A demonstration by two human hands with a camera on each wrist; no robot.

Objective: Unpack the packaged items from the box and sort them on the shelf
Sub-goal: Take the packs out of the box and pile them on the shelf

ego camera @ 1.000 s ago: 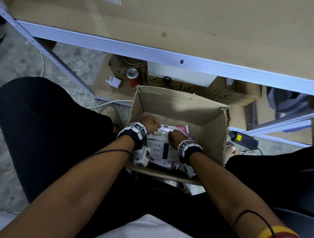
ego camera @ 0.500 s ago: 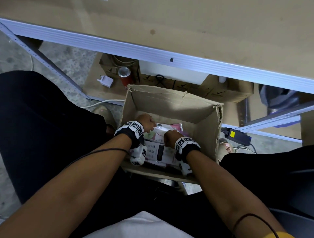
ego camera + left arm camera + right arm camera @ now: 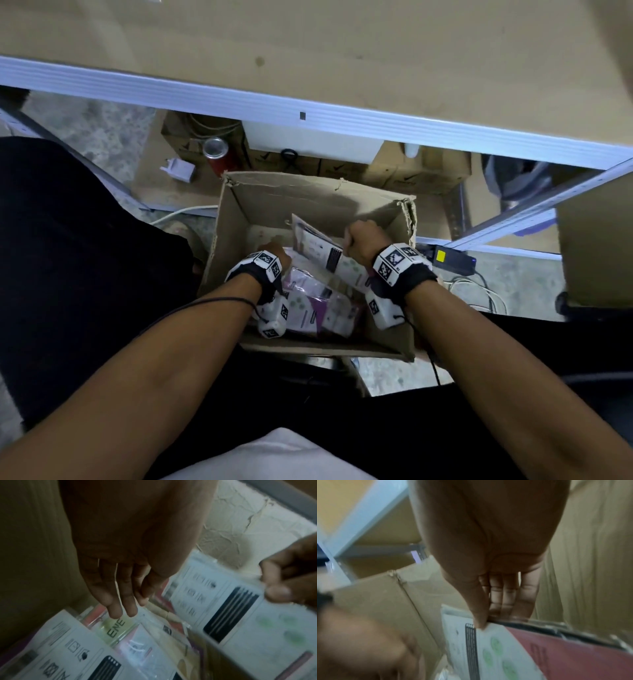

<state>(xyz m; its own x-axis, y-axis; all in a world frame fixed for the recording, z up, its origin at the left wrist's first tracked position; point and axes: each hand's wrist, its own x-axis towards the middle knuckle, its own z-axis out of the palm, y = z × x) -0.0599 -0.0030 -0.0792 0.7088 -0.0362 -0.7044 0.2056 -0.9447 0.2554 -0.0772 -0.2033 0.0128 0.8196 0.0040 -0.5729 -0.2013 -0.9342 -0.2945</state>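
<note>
An open cardboard box [image 3: 310, 202] sits on the floor between my knees. My right hand [image 3: 361, 240] pinches a flat white packaged item [image 3: 320, 251] with a black barcode strip, thumb on top and fingers [image 3: 510, 599] beneath, and holds it tilted above the pile. My left hand [image 3: 274, 251] reaches down into the box with straight fingers [image 3: 120, 601], its tips touching a clear packet [image 3: 118, 626] lettered "ENE". More white and pink packets [image 3: 318, 308] lie stacked in the box bottom. The brown shelf board [image 3: 342, 51] with its white metal edge runs across the top.
Under the shelf stand brown cartons [image 3: 418, 174], a white box [image 3: 311, 144], a red can [image 3: 217, 159] and a white plug adapter [image 3: 180, 169]. A black power brick [image 3: 452, 258] and cables [image 3: 476, 291] lie on the floor right of the box. A white shelf rail [image 3: 513, 219] slants at right.
My right hand has lifted one white packet up and to the right, off the pile. My left hand has stayed low in the box over the remaining packets.
</note>
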